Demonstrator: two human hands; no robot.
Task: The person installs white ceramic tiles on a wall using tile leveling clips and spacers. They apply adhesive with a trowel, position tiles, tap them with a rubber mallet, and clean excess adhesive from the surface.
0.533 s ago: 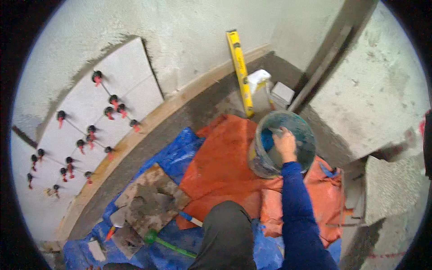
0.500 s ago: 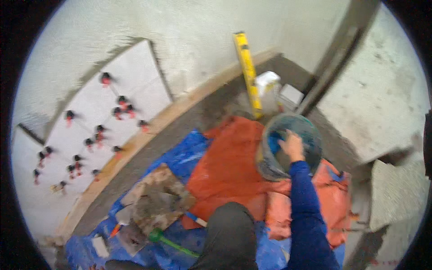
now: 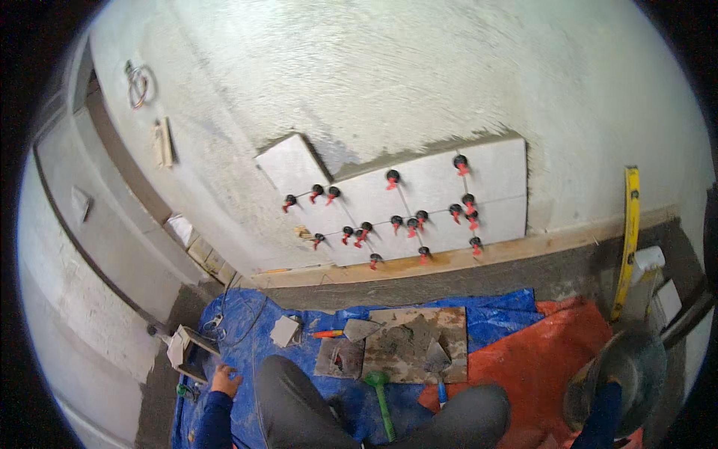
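Observation:
My left hand (image 3: 224,380) is over the blue tarp at the lower left, fingers loosely apart, with nothing visible in it. Beside it stands an open box (image 3: 196,355) holding pale pieces. At the lower right, my right forearm (image 3: 600,419) reaches into a dark bucket (image 3: 649,374); the hand is too dim and hidden to make out. Between my knees and the wall, a mortar-smeared board (image 3: 456,337) carries a heap of grey mortar (image 3: 407,338) and a pointed trowel (image 3: 437,356) with a blue handle. A green-handled tool (image 3: 381,400) lies in front of it.
White wall tiles (image 3: 501,176) with several red-and-black levelling clips sit above a wooden batten (image 3: 550,244). A yellow spirit level (image 3: 628,239) leans at the right. Blue tarp (image 3: 243,318) and orange sheeting (image 3: 516,352) cover the floor. A putty knife (image 3: 327,334) lies by the board.
My view has swung left, so the tiles and bucket sit farther right in the picture. My left hand has come into view. The right hand, visible in the bucket before, is now obscured.

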